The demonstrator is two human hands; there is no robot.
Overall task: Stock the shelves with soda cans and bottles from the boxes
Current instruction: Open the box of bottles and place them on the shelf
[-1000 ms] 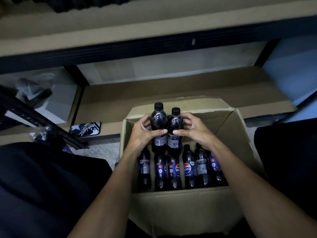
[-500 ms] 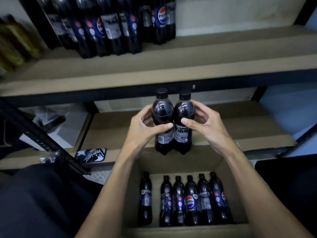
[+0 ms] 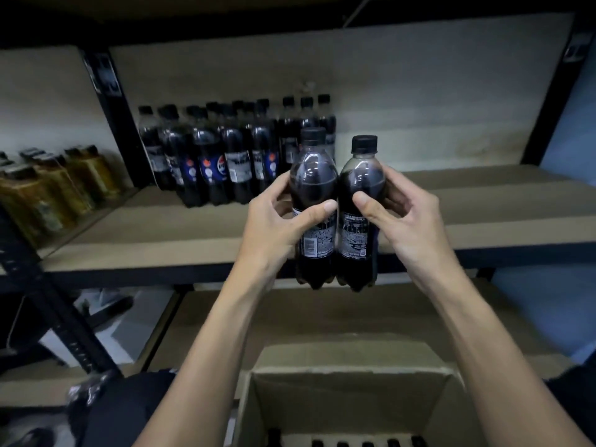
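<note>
I held two cola bottles upright, side by side and touching, in the air just in front of the middle shelf (image 3: 483, 214). My left hand (image 3: 274, 227) was curled round the left bottle (image 3: 312, 169) with the thumb across its label, and my right hand (image 3: 409, 221) gripped the right bottle (image 3: 361, 175) in the same way. The standing group of bottles (image 3: 225, 162) was at the back left of the shelf, and the open box (image 3: 348, 398), with more caps showing, lay below my arms. To do this step well, I judged that I should lift both bases clear over the shelf edge and carry the pair to the bare board just right of the standing group. I should then set them down flat before loosening my fingers, because such a tall bottle tips easily and could knock its neighbours.
</note>
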